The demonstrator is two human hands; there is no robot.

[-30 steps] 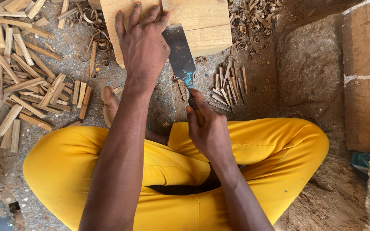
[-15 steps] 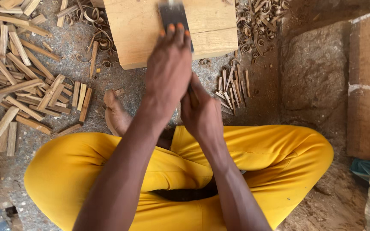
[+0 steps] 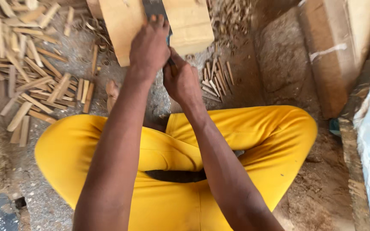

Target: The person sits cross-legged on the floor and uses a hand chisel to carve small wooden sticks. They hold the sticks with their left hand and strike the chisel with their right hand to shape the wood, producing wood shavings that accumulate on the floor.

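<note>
Cleaver blade (image 3: pixel 154 7) is driven into the pale wood block (image 3: pixel 123 30) at 12 o'clock. Left hand (image 3: pixel 149 47) is pressed on the spine, fingers curled; right hand (image 3: pixel 181 81) is closed around the handle. Stiff and heavy, likely; best gripped at the handle.

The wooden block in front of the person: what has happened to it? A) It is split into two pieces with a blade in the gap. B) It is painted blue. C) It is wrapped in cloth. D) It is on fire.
A: the pale wooden block stands in two halves with the dark blade between them, the left hand pressing on top.
</note>
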